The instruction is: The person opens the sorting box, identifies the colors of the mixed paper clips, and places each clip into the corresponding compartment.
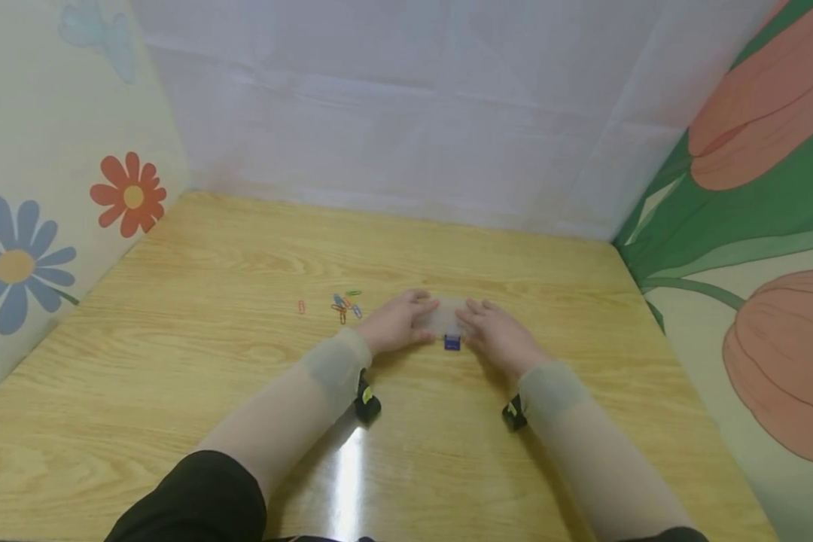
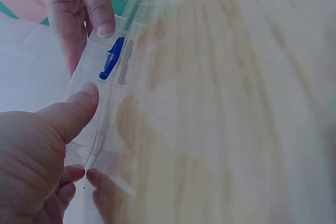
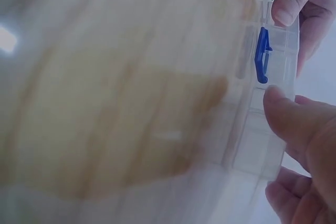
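Observation:
A small clear plastic box (image 1: 445, 315) sits on the table, with a blue latch (image 1: 452, 343) on its near side. My left hand (image 1: 396, 324) holds the box's left end, and my right hand (image 1: 504, 336) holds its right end. In the left wrist view, the left thumb (image 2: 79, 109) lies on the box's latch side while other fingers reach round the end. From the right wrist view, the right thumb (image 3: 294, 114) presses near the blue latch (image 3: 262, 56), with fingers round the lower corner. The lid looks closed. Whatever is inside the box cannot be made out.
Several coloured paper clips (image 1: 343, 307) lie in a loose cluster left of the left hand. A lone pinkish-red paper clip (image 1: 301, 306) is farther left. White cloth (image 1: 406, 113) hangs behind the wooden table (image 1: 196, 301), and flower-printed panels (image 1: 752, 316) stand at both sides.

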A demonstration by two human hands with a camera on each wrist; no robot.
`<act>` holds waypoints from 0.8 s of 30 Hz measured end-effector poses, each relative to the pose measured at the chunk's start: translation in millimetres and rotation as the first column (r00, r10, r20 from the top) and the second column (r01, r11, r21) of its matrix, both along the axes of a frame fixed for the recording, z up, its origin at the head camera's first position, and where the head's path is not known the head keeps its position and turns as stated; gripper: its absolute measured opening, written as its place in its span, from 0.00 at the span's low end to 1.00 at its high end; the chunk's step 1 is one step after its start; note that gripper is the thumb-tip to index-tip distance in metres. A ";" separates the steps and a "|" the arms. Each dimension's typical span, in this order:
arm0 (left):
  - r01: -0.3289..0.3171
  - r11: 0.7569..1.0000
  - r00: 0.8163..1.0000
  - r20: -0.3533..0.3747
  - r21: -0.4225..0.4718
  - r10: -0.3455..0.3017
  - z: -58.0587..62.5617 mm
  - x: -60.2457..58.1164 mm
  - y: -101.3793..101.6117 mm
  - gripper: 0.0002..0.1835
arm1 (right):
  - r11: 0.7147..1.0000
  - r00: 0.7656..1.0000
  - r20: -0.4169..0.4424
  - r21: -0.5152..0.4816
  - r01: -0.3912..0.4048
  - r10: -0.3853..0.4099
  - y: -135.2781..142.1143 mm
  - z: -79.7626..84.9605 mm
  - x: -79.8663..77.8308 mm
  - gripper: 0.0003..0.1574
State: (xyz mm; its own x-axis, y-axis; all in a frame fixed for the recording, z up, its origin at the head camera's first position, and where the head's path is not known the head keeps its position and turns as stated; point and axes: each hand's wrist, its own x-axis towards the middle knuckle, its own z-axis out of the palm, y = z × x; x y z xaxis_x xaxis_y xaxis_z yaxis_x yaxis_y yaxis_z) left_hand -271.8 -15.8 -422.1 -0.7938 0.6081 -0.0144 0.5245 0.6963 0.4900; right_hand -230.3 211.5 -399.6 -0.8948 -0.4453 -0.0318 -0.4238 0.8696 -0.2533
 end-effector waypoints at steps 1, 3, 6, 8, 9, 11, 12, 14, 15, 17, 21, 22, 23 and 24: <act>-0.001 1.000 1.000 0.005 0.001 0.001 -0.2 0.0 -0.2 0.39 | 1.000 1.000 -0.002 -0.002 0.000 0.000 0.1 -0.1 0.0 0.34; -0.001 1.000 1.000 0.005 0.005 0.001 -1.5 -0.7 -0.5 0.40 | 1.000 1.000 0.005 -0.012 0.008 -0.008 0.2 -0.3 0.1 0.33; 0.000 1.000 1.000 0.007 0.017 -0.001 -4.1 -2.3 -1.0 0.40 | 0.999 1.000 0.018 -0.027 0.020 -0.019 0.3 -0.4 0.6 0.32; 0.002 1.000 1.000 0.008 0.025 -0.003 -5.8 -3.4 -1.2 0.40 | 0.999 0.999 0.027 -0.034 0.028 -0.027 0.4 -0.4 1.0 0.32; 0.005 1.000 1.000 0.008 0.028 -0.005 -6.5 -3.9 -1.3 0.40 | 0.999 0.999 0.026 -0.035 0.028 -0.027 0.5 -0.6 1.0 0.32; 0.010 0.999 1.000 0.002 0.034 -0.010 -7.1 -4.3 -1.8 0.40 | 0.999 0.999 0.025 -0.034 0.025 -0.024 0.8 -0.6 1.0 0.32; 0.013 0.999 1.000 -0.001 0.036 -0.013 -7.3 -4.5 -1.9 0.40 | 0.999 0.999 0.024 -0.032 0.023 -0.022 0.9 -0.6 0.9 0.32; 0.018 0.999 1.000 -0.009 0.039 -0.017 -7.7 -4.8 -2.2 0.39 | 0.999 1.000 0.022 -0.034 0.021 -0.020 1.0 -0.6 0.7 0.32; 0.017 0.999 1.000 -0.012 0.036 -0.017 -7.7 -4.8 -2.3 0.39 | 0.999 1.000 0.024 -0.035 0.021 -0.021 0.9 -0.5 0.7 0.32; 0.010 1.000 1.000 -0.016 0.024 -0.010 -7.7 -4.7 -2.5 0.39 | 0.999 0.999 0.025 -0.040 0.023 -0.022 0.8 -0.3 0.8 0.32; -0.009 1.000 1.000 0.012 0.013 0.009 -5.9 -3.7 -2.7 0.39 | 0.999 1.000 0.023 -0.039 0.022 -0.021 0.7 -0.9 1.0 0.32; -0.012 1.000 1.000 0.019 0.013 0.012 -5.7 -3.4 -2.8 0.39 | 0.999 1.000 0.023 -0.035 0.022 -0.021 0.6 -1.1 1.0 0.32; -0.014 1.000 1.000 0.023 0.011 0.014 -5.8 -3.3 -3.0 0.39 | 0.999 1.000 0.023 -0.033 0.021 -0.020 0.5 -1.1 1.1 0.32; -0.016 1.000 1.000 0.023 0.007 0.016 -6.0 -3.0 -3.1 0.39 | 0.999 1.000 0.023 -0.029 0.020 -0.019 0.6 -1.2 1.3 0.32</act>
